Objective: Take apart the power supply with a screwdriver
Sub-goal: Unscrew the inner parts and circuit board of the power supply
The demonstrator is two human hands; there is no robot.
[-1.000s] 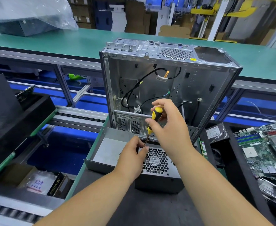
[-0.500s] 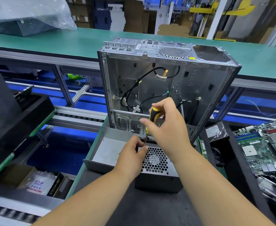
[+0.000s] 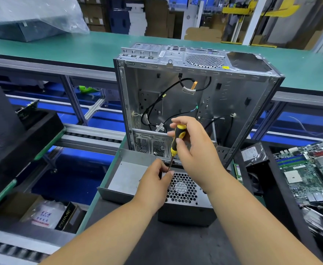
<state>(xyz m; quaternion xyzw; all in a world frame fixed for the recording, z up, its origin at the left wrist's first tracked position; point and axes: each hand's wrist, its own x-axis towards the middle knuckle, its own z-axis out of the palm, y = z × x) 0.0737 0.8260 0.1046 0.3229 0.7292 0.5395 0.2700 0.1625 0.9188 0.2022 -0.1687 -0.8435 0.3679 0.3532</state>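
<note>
The power supply [image 3: 185, 194] sits on a dark mat [image 3: 176, 243] at the near edge of the workbench, its honeycomb fan grille facing up. Just to its left lies an open gray metal tray [image 3: 126, 178], touching or nearly touching its side. The right hand [image 3: 197, 148] pinches the yellow-and-black handle of a screwdriver [image 3: 176, 140] between curled fingers and thumb, holding it nearly upright with the tip down at the far left corner of the power supply. The left hand [image 3: 155, 182] rests on that same corner, its fingertips pinched together right at the tip of the shaft; whether they hold a screw cannot be told.

Directly behind stands an empty computer case [image 3: 195, 104], open toward the camera, with black cables hanging loose inside. Beyond it runs a long green conveyor belt [image 3: 80, 46], with a plastic-wrapped box [image 3: 32, 20] at its far left. To the right, a circuit board [image 3: 309, 173] and a hard drive [image 3: 252, 153] lie in a black bin. To the left is a black foam tray [image 3: 13, 134], and roller tracks over a blue floor. Cardboard boxes and yellow racking fill the background.
</note>
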